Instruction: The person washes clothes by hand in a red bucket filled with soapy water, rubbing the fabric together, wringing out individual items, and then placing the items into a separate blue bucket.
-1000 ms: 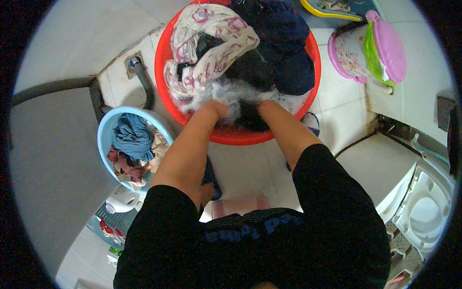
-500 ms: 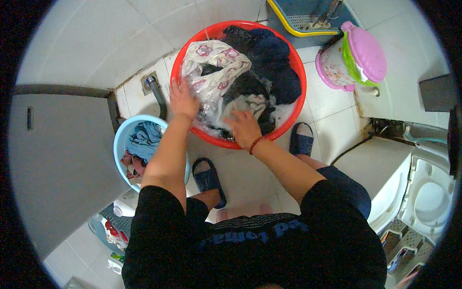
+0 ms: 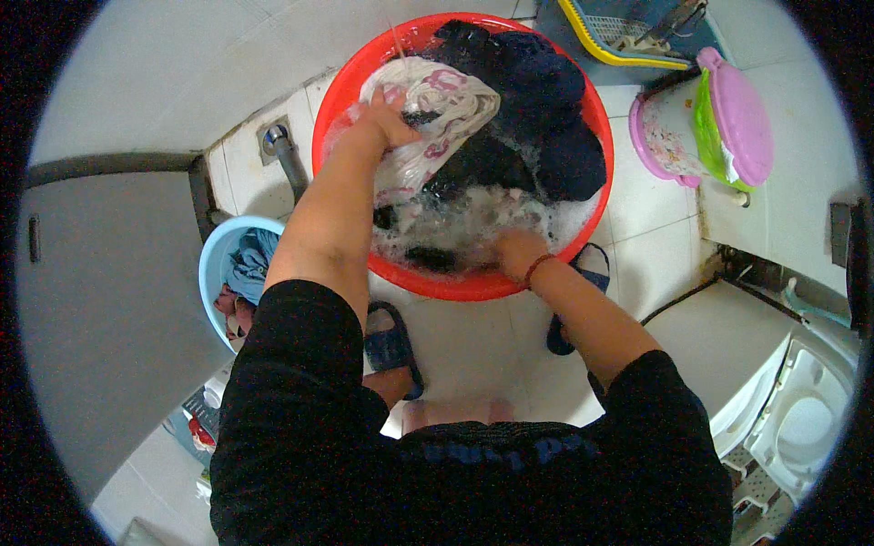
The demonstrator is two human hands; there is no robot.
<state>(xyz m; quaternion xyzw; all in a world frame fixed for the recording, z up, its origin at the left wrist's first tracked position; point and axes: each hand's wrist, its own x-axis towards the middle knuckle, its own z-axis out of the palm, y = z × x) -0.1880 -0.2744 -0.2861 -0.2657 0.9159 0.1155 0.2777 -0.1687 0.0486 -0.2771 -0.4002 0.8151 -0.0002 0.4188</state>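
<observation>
A large red basin (image 3: 325,136) on the floor holds sudsy water and wet laundry. My left hand (image 3: 387,120) lies on a white cloth with a pinkish-red floral pattern (image 3: 460,91), at the basin's left side, its fingers and thumb spread apart. Nearer to me, my right hand (image 3: 521,251), with a dark red bracelet at the wrist, dips into the foamy water by the near right rim. Water and suds hide its fingers. A pale cloth (image 3: 482,205) shows blurred under the foam beside it. Dark garments (image 3: 546,100) fill the far right of the basin.
A thin water stream falls at the basin's far left. On the left stand a light blue bucket (image 3: 211,273) of clothes and a grey pipe (image 3: 289,164) at the floor drain. A pink-lidded bucket (image 3: 737,118) and a blue-grey crate (image 3: 601,65) stand far right; a white appliance (image 3: 719,337) sits right.
My left hand has moved right onto the floral cloth. My right hand has shifted right and nearer, its fingers now under the suds. The pale cloth is more submerged, and the whole view has shifted.
</observation>
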